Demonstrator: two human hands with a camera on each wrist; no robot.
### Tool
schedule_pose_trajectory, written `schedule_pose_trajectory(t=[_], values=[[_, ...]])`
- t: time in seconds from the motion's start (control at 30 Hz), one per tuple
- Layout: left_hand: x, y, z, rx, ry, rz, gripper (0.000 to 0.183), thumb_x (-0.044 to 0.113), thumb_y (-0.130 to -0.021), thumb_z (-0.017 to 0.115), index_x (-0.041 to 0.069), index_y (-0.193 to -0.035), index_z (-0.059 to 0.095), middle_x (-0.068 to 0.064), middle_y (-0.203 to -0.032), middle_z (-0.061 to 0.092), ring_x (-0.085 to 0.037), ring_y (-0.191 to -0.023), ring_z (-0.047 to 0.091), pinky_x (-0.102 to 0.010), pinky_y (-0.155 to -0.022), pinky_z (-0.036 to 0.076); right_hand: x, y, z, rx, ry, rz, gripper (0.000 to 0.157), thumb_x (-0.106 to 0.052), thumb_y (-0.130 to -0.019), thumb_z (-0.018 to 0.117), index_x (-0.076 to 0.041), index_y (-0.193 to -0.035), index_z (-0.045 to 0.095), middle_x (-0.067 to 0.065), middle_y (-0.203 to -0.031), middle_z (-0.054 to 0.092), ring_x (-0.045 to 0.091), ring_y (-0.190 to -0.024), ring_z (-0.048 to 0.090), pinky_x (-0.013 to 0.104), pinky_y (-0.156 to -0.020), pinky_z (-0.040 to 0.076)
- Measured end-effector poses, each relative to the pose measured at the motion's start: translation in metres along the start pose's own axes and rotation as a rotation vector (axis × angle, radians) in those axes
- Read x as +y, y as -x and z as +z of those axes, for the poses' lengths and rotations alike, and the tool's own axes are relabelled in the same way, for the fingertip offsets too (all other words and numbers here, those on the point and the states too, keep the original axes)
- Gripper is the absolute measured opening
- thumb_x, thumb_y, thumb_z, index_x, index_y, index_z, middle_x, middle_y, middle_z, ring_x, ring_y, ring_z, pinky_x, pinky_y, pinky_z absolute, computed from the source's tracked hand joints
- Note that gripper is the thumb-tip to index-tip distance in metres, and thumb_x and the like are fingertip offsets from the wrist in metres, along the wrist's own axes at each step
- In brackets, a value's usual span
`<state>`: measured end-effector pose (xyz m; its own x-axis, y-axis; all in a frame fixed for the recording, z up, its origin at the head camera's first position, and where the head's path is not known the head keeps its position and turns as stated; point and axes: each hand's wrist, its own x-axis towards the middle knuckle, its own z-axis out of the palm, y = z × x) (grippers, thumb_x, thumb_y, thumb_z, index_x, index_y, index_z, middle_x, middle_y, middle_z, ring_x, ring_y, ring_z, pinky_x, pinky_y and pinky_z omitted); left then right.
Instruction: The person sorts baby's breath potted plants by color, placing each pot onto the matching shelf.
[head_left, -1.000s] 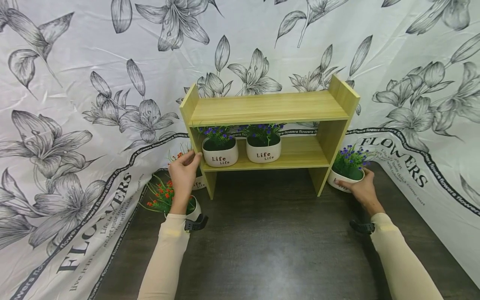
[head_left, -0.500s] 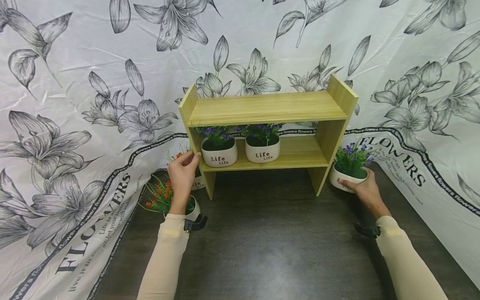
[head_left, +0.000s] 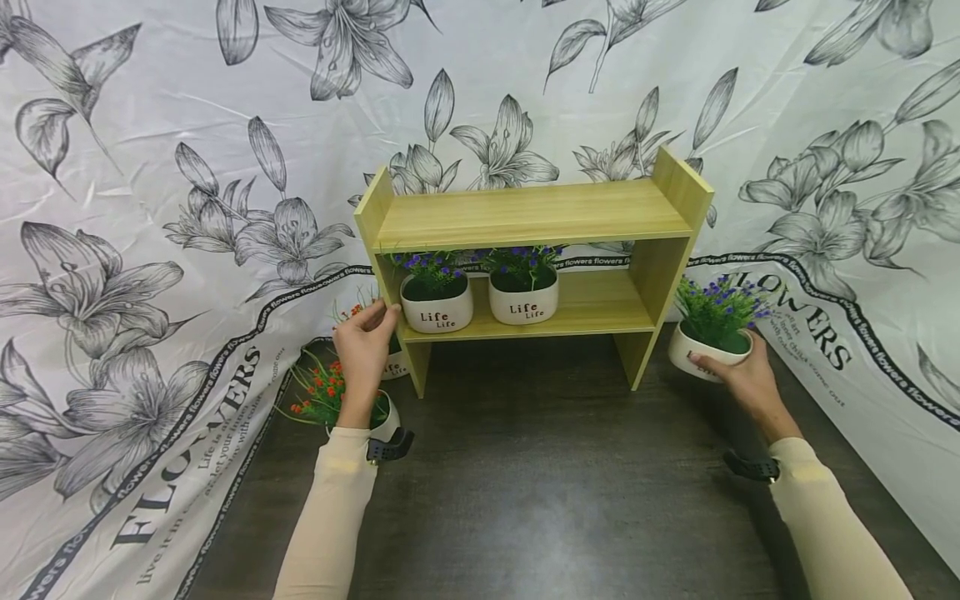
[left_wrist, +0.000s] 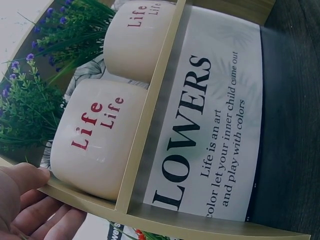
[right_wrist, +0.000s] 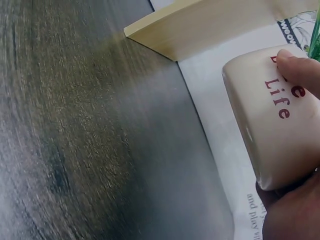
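My right hand (head_left: 757,385) grips a white oval pot of purple artificial flowers (head_left: 684,350), right of the wooden shelf (head_left: 532,212). Its thumb lies across the red "Life" lettering on the pot (right_wrist: 270,140) in the right wrist view. At the shelf's left side, my left hand (head_left: 362,354) pinches the front edge of the side panel between thumb and fingers. Just inside that panel, a matching purple-flowered pot (left_wrist: 92,145) stands close to the left thumb. A second one (head_left: 525,304) sits beside it on the middle board.
Two pots of red flowers stand on the dark table (head_left: 540,467) left of the shelf; the nearer red-flowered pot (head_left: 386,421) is partly behind the left wrist. A white flower-printed cloth (head_left: 300,167) hangs behind and along both sides.
My right hand has lifted the purple-flowered pot slightly and moved it right, away from the shelf's side. My left hand keeps its place on the side panel.
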<state>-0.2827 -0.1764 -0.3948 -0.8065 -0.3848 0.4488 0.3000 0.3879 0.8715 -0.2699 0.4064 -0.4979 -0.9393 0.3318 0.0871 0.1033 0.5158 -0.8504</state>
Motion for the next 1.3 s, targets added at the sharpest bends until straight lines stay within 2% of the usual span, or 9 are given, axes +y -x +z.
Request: schedule_pose_trajectory(t=[0.1,0.27,0.5,0.53,0.83,1.3], values=[[0.0,0.0,0.0,-0.001,0.002,-0.003,0.037,0.028,-0.098,0.081,0.004,-0.127,0.078,-0.02,-0.119,0.079,-0.032,-0.107,0.079,-0.004,-0.073,0.053,-0.001,0.003,-0.004,-0.002,0.0,-0.018,0.11,-0.046,-0.092,0.084,-0.001,-0.167,0.017,0.02,-0.149,0.046,0.018,-0.117,0.049,0.022,-0.087,0.038],[0.0,0.0,0.0,0.003,-0.006,-0.007,0.038,0.029,-0.099,0.08,0.004,-0.127,0.078,-0.019,-0.119,0.079,-0.032,-0.107,0.079,-0.003,-0.073,0.052,-0.003,0.009,-0.013,0.009,0.005,-0.044,0.099,-0.048,-0.092,0.084,-0.005,-0.161,0.026,0.004,-0.131,0.052,0.006,-0.105,0.05,0.023,-0.083,0.039],[0.001,0.001,0.0,-0.002,-0.003,-0.011,0.038,0.03,-0.099,0.08,0.004,-0.126,0.079,-0.019,-0.118,0.079,-0.032,-0.107,0.079,-0.003,-0.073,0.053,-0.007,0.017,-0.024,0.012,0.022,-0.049,0.103,-0.046,-0.094,0.081,-0.003,-0.165,0.019,0.003,-0.13,0.049,0.001,-0.099,0.047,0.02,-0.077,0.039],[0.001,0.001,0.0,-0.002,-0.003,-0.012,0.037,0.03,-0.099,0.08,0.004,-0.126,0.079,-0.019,-0.118,0.079,-0.032,-0.107,0.079,-0.003,-0.073,0.053,-0.007,0.018,-0.026,0.013,0.013,-0.055,0.1,-0.044,-0.094,0.082,-0.004,-0.164,0.022,0.002,-0.129,0.049,0.001,-0.099,0.047,0.019,-0.077,0.04],[0.0,0.0,0.0,-0.002,0.0,-0.009,0.036,0.03,-0.099,0.08,0.005,-0.125,0.08,-0.019,-0.117,0.08,-0.032,-0.106,0.08,-0.003,-0.073,0.053,-0.016,0.028,-0.035,0.03,-0.051,-0.095,0.074,-0.034,-0.096,0.082,-0.025,-0.15,0.032,-0.018,-0.12,0.045,-0.003,-0.101,0.049,0.011,-0.077,0.042],[-0.001,-0.001,-0.001,-0.004,0.007,-0.009,0.037,0.029,-0.099,0.079,0.005,-0.127,0.079,-0.019,-0.121,0.079,-0.031,-0.109,0.079,-0.003,-0.075,0.052,-0.027,0.047,-0.048,0.067,-0.054,-0.139,0.067,-0.028,-0.096,0.082,-0.032,-0.144,0.035,-0.022,-0.114,0.049,-0.006,-0.095,0.053,0.007,-0.073,0.045]])
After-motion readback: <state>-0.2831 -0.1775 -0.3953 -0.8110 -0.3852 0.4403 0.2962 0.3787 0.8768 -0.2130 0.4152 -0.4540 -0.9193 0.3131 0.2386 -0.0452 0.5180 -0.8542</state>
